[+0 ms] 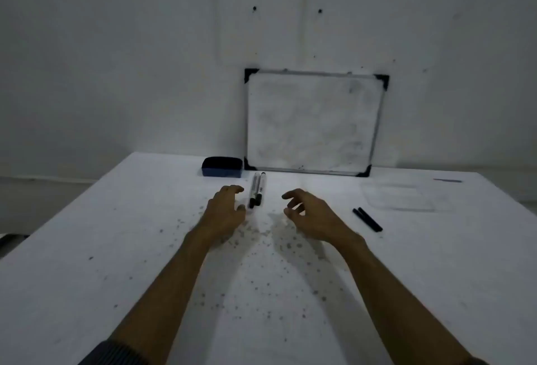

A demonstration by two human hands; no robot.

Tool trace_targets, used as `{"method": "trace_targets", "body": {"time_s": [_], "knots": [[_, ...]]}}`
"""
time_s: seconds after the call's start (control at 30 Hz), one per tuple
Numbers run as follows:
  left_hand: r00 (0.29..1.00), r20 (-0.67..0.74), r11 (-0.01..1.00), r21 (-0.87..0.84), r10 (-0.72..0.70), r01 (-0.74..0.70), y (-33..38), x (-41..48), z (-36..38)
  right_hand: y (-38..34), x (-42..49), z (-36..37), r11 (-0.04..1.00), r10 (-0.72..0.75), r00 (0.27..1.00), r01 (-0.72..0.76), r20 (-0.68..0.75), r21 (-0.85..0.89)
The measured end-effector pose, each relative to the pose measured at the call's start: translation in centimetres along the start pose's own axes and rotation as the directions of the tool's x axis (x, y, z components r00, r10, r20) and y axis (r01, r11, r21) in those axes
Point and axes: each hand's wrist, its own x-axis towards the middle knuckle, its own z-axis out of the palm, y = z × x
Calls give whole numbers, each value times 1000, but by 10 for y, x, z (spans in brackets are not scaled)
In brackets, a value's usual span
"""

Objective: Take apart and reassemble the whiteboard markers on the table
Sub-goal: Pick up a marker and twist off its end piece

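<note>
Two whiteboard markers with grey-white barrels and black caps lie side by side on the white table, pointing away from me. My left hand hovers just left of their capped ends, fingers curled and apart, holding nothing. My right hand is a little to the right of the markers, also open with fingers spread. Two black marker pieces lie together on the table to the right of my right hand.
A small whiteboard leans against the wall at the table's back edge. A blue and black eraser sits left of it. A clear plastic sheet or lid lies at the right. Dark ink specks dot the table in front of me.
</note>
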Motion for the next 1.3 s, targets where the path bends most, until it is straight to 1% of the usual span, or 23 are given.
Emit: {"method": "trace_targets", "body": {"time_s": [0.03,0.07,0.13,0.17,0.23,0.33,0.47,0.53,0.6,0.67,0.73,0.77,0.83,0.9,0.97,1.0,1.03,1.1,1.13,1.17,1.2,1.3], "knots": [[999,-33,1000,12,-3,4,-8,2,3,2,14,7,1000,14,999,-15,-30,-7],[997,-75,999,30,14,-12,-14,5,4,1,27,10,997,70,994,-73,-85,-24],[993,-107,995,91,48,-38,-22,7,12,1,56,21,979,197,960,-203,-201,-8],[992,-113,991,121,64,-50,-25,10,15,1,71,26,967,251,940,-252,-232,26],[989,-105,979,189,101,-80,-29,14,19,-4,95,33,946,324,917,-315,-233,77],[984,-125,971,218,128,-99,-35,18,22,-10,118,41,937,347,913,-347,-216,42],[980,-145,974,198,140,-110,-38,20,23,-13,134,50,922,368,906,-384,-208,-43],[980,-146,977,185,135,-107,-38,19,23,-19,136,47,905,401,895,-420,-196,-67],[981,-139,978,178,138,-113,-36,16,22,-25,132,42,888,411,892,-438,-189,-139],[982,-133,981,159,134,-112,-34,14,21,-28,123,39,879,404,890,-442,-213,-181],[984,-138,989,109,115,-100,-33,12,19,-24,110,35,881,413,881,-451,-231,-145],[984,-152,994,57,96,-89,-31,10,17,-20,102,31,884,420,876,-454,-239,-110],[981,-189,995,-79,43,-59,-22,4,15,-9,81,18,900,425,886,-436,-184,-24],[976,-218,978,-201,7,-52,-7,-3,16,-1,55,3,914,394,919,-388,-34,117],[984,-177,949,-311,1,-57,16,-10,22,3,26,-9,891,324,940,-341,105,302],[991,-135,929,-366,8,-57,28,-14,27,4,12,-13,890,273,951,-308,149,337],[995,-95,914,-400,26,-63,39,-17,32,5,1,-15,907,225,960,-269,166,324],[993,-50,921,-371,109,-120,58,-22,43,12,-13,-17,972,150,982,-168,118,164],[986,-42,926,-340,161,-166,65,-24,49,16,-18,-18,990,114,991,-120,74,73],[977,-37,923,-323,209,-210,71,-25,55,20,-22,-18,996,86,996,-87,29,27],[970,-33,916,-321,242,-240,76,-26,62,23,-27,-18,997,71,997,-71,-10,24],[954,-1,911,-294,301,-288,82,-25,76,32,-40,-17,994,29,995,-19,-96,107]]}}
